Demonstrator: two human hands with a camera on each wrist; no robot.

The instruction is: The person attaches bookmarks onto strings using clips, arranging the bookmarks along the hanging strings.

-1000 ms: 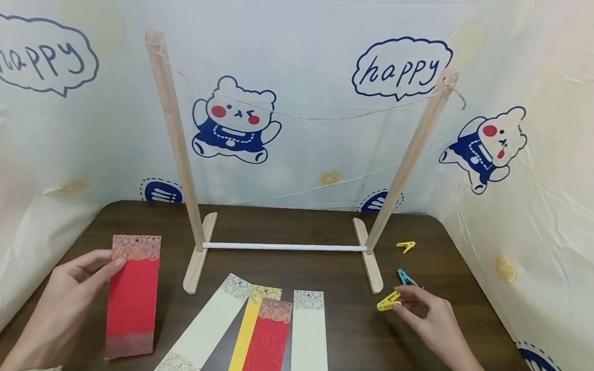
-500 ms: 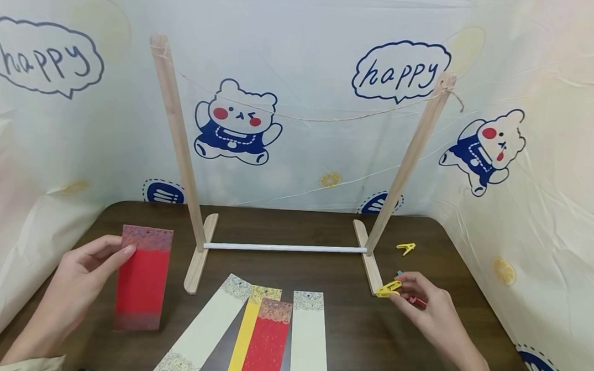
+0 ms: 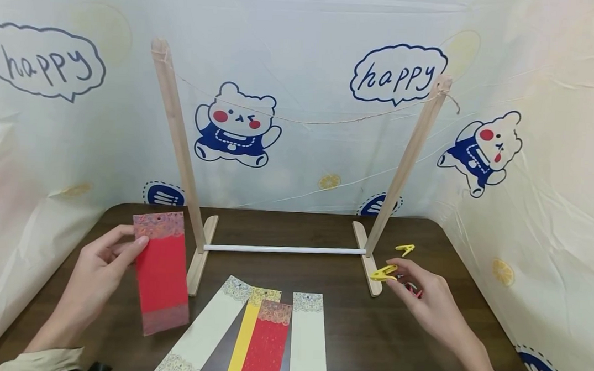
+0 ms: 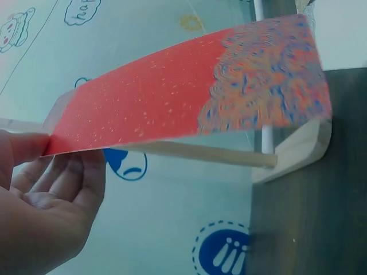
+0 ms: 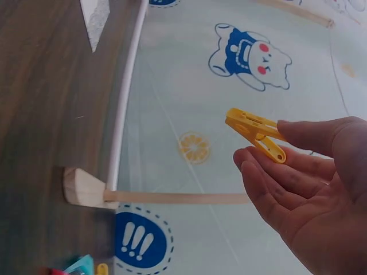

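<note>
My left hand (image 3: 99, 268) pinches a red bookmark (image 3: 162, 274) near its patterned, holed top between thumb and fingers. The bookmark hangs slightly tilted in front of the stand's left foot; in the left wrist view, its patterned far end (image 4: 269, 80) points right. My right hand (image 3: 433, 302) holds a small yellow clothespin (image 3: 384, 273) by thumb and fingertips, overlapping the stand's right foot. The clothespin (image 5: 255, 134) shows side-on in the right wrist view. A thin string (image 3: 307, 122) sags between the two wooden posts of the stand (image 3: 174, 122), nothing hanging on it.
Several bookmarks lie fanned at the front: cream (image 3: 206, 328), yellow (image 3: 240, 338), red (image 3: 267, 344) and another cream one (image 3: 310, 341). Another yellow clothespin (image 3: 405, 249) lies right of the stand. Teal (image 5: 83, 264) and red clips lie partly hidden behind my right hand. A white rod (image 3: 284, 249) joins the feet.
My left hand has raised the red bookmark and carried it right, toward the stand. My right hand has lifted the yellow clothespin slightly up and left. The camera view has shifted a little.
</note>
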